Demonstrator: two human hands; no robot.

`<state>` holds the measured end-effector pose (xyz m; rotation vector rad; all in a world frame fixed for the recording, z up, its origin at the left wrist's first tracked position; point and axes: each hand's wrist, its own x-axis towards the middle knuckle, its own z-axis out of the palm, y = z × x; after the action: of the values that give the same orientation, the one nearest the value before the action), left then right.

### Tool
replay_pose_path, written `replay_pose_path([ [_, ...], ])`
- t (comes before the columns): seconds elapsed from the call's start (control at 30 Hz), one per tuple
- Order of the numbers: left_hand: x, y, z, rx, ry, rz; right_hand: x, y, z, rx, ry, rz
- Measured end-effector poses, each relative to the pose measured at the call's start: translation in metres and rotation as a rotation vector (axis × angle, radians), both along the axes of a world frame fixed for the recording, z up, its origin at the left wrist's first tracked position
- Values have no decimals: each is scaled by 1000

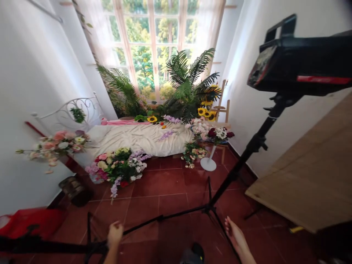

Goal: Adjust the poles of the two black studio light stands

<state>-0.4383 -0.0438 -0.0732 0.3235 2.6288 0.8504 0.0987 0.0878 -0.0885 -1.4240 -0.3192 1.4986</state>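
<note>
At the bottom of the head view, my left hand (115, 233) is raised near a black stand leg (143, 223), its fingers curled together; whether something small is between them is hidden. My right hand (233, 233) hovers beside the legs of the black light stand (236, 161), palm turned inward, fingers loosely extended and holding nothing. On top of that stand sits a black studio light (302, 64) with a red strip. Beyond my hands lies a bed with a cream cover (137, 137), with flower bunches (118, 165) in front of it.
Palm fronds (189, 77) and a wooden easel (224, 106) stand by the bright window (151, 44). A white pedestal (209, 164) holds flowers. A large brown board (299, 168) leans at the right. Red fabric (35, 223) and another black stand (49, 246) are lower left.
</note>
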Motion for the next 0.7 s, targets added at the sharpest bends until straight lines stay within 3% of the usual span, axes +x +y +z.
replay_pose_path([
  [0.1, 110, 94, -4, 186, -199, -504, 38, 32, 15, 109, 30, -23],
  [0.17, 185, 157, 9, 319, -309, -783, 57, 54, 28, 154, 83, -24],
  [0.27, 289, 238, 53, 516, -398, -1111, 80, 86, 55, 196, 181, -12],
  [0.33, 350, 279, 89, 641, -436, -1255, 91, 103, 74, 211, 276, -9],
  [0.43, 427, 320, 136, 842, -482, -1285, 100, 120, 102, 195, 492, 43],
  [0.5, 467, 337, 157, 921, -511, -1275, 102, 126, 115, 165, 660, 127],
  [0.6, 507, 352, 168, 949, -536, -1240, 100, 132, 129, 166, 856, 262],
  [0.7, 522, 361, 167, 934, -495, -1195, 96, 140, 137, 228, 936, 297],
])
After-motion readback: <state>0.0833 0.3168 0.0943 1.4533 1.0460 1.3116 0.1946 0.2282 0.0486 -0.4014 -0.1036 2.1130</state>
